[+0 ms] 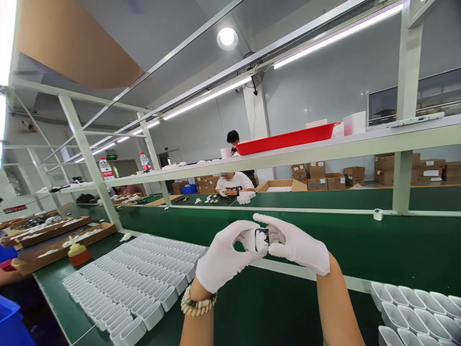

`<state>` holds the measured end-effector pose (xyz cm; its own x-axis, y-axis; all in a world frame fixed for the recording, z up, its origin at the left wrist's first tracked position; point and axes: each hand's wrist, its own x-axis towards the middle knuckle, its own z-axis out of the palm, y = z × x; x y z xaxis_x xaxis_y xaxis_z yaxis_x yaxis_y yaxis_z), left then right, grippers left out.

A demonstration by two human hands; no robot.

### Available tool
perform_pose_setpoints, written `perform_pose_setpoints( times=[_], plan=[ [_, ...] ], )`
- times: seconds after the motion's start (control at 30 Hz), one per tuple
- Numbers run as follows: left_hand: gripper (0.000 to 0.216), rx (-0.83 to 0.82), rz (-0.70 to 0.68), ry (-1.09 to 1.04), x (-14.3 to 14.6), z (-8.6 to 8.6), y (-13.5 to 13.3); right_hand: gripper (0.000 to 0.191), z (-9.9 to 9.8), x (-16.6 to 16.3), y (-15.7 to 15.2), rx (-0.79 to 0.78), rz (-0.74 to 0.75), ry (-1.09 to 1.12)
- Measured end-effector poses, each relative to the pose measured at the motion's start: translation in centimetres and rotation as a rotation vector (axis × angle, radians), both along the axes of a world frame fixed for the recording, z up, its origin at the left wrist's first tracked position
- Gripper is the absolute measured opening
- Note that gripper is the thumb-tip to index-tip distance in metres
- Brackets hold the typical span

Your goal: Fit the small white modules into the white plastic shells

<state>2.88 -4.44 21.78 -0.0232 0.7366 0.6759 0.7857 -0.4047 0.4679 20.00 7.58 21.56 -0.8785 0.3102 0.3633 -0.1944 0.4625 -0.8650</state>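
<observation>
Both my hands wear white gloves and are raised above the green table (396, 245). My left hand (225, 254) and my right hand (293, 242) pinch the same small white case with a dark glossy face (261, 239) between them, fingers closed around it. A bead bracelet (198, 303) circles my left wrist. Below and to the left of my hands lie several rows of small white plastic trays (137, 283).
More white trays (414, 307) sit at the lower right. A red bin (288, 138) rests on the overhead shelf. Across the belt a seated person (234, 183) works, another stands behind. Cardboard boxes (54, 240) line the left; a small white part (377, 214) lies on the belt.
</observation>
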Motion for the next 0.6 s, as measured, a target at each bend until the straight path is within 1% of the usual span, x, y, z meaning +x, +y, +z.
perform_pose_setpoints(
  times=[0.07,0.1,0.17,0.3,0.43,0.6],
  plan=[
    [0.037,-0.006,0.006,-0.002,0.0,-0.1,0.0,0.103,-0.2,-0.2,0.2,0.024,0.074,0.034],
    [0.038,-0.006,0.010,-0.001,0.1,-0.2,0.0,0.101,-0.3,-0.3,0.3,0.045,0.087,0.046],
    [0.041,-0.006,0.016,-0.004,0.2,-0.3,0.1,0.099,-0.2,-0.2,0.3,0.081,0.074,0.045],
    [0.042,-0.018,0.009,-0.032,0.7,-0.3,0.2,0.101,0.4,0.0,-0.1,0.070,0.055,0.025],
    [0.041,-0.032,-0.003,-0.045,1.0,-0.2,0.3,0.094,0.8,-0.2,-0.6,0.084,0.090,0.051],
    [0.040,-0.036,-0.021,-0.058,1.1,-0.3,0.1,0.091,0.7,-0.7,-0.9,0.056,0.132,0.111]
  ],
)
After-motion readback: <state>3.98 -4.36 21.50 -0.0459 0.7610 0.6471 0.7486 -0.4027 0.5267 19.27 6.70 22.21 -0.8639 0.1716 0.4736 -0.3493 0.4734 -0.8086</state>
